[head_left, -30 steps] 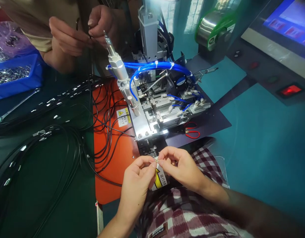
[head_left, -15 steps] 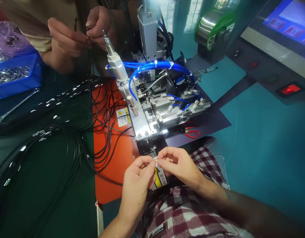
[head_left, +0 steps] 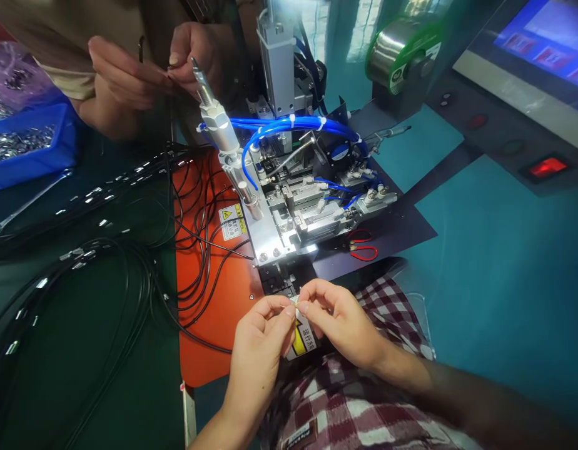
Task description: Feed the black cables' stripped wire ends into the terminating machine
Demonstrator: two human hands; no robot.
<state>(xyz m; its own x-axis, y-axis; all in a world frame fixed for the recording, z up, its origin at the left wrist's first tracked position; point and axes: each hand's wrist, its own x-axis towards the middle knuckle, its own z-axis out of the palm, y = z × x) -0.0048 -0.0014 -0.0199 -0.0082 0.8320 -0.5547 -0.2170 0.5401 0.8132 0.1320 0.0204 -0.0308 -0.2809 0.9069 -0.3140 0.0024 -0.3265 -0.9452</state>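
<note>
My left hand (head_left: pixel 263 337) and my right hand (head_left: pixel 343 319) meet fingertip to fingertip at the near end of a metal machine (head_left: pixel 312 212). Both are closed in a pinch on something small and thin between them, too small to make out. Just below the fingertips shows a white label with a yellow arrow (head_left: pixel 299 340). The machine, with blue air tubes (head_left: pixel 303 122), stands right beyond my hands on an orange board (head_left: pixel 214 312). Black cables (head_left: pixel 202 269) cross the board to the left of my left hand.
Red-handled cutters (head_left: pixel 364 252) lie right of the machine. A solder wire spool (head_left: pixel 396 56) and a control panel with screen (head_left: pixel 528 94) are at the upper right. Upper left, another person's hands (head_left: pixel 129 72) hold a dark cable near a blue bin (head_left: pixel 30 147) and a wrench (head_left: pixel 30 203).
The other person's right-side hand has shifted slightly. The view has moved a little; my hands keep nearly the same pose, fingertips together.
</note>
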